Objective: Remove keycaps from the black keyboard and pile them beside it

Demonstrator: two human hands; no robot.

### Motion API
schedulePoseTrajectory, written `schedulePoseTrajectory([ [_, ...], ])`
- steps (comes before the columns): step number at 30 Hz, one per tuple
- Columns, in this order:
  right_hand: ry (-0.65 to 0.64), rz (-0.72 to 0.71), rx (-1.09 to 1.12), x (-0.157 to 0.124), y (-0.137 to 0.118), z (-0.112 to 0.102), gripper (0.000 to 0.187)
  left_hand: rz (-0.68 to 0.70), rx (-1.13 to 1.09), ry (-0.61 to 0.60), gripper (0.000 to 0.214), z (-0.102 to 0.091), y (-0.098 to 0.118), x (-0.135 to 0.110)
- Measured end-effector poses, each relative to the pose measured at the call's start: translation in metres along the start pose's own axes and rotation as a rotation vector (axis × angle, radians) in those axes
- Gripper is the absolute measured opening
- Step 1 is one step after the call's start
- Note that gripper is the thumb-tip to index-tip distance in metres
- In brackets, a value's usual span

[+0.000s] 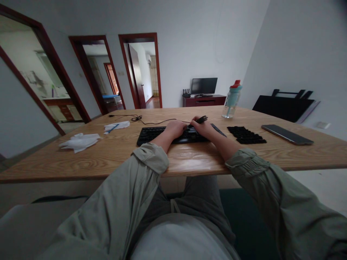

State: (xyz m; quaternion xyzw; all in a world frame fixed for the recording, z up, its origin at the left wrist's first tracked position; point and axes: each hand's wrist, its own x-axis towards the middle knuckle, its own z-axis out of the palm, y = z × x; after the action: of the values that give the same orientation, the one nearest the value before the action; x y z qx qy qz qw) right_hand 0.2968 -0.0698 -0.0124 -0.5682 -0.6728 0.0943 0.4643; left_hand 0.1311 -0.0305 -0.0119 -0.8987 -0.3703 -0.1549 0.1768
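Observation:
A black keyboard (pixel 151 134) lies on the wooden table in front of me, and both hands are over its middle. My right hand (pixel 200 127) is closed around a black-handled tool (pixel 202 118); the handle sticks out past the thumb and the tip is hidden, so its kind does not show. My left hand (pixel 176 129) rests on the keyboard close beside it, fingers curled inward; what they hold, if anything, is hidden. To the right of the keyboard sits a patch of loose black keycaps (pixel 245 135), laid close together.
A grey phone (pixel 287 134) lies at the right, with a water bottle (pixel 231 100) standing behind. Left are a crumpled white tissue (pixel 80 142), a blue stick-like item (pixel 112 128) on another tissue (pixel 121 125), and the keyboard's coiled cable (pixel 136 118). The table's front edge (pixel 189 174) runs below my forearms.

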Motion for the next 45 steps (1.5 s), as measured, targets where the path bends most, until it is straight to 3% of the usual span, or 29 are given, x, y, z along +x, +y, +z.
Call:
schedulePoseTrajectory([
  [6, -0.101, 0.024, 0.009, 0.000, -0.005, -0.008, 0.016, -0.042, 0.011, -0.014, 0.030, -0.006, 0.006, -0.002],
  [10, -0.088, -0.016, 0.031, 0.008, -0.002, -0.008, 0.018, -0.158, -0.102, 0.023, 0.026, -0.005, 0.003, -0.002],
  [14, -0.071, -0.056, 0.049, 0.018, 0.002, -0.005, 0.023, -0.234, -0.209, 0.099, 0.035, -0.008, 0.003, 0.001],
  [25, 0.067, -0.089, 0.079, 0.015, 0.012, 0.010, 0.026, -0.166, -0.167, -0.028, 0.027, 0.002, 0.001, 0.005],
  [39, 0.203, -0.193, 0.050, 0.006, 0.011, 0.025, 0.032, -0.234, -0.285, -0.006, 0.030, 0.007, -0.003, 0.006],
  [45, 0.216, -0.150, 0.027, 0.006, 0.010, 0.023, 0.033, -0.241, -0.309, 0.000, 0.030, 0.011, -0.005, 0.007],
])
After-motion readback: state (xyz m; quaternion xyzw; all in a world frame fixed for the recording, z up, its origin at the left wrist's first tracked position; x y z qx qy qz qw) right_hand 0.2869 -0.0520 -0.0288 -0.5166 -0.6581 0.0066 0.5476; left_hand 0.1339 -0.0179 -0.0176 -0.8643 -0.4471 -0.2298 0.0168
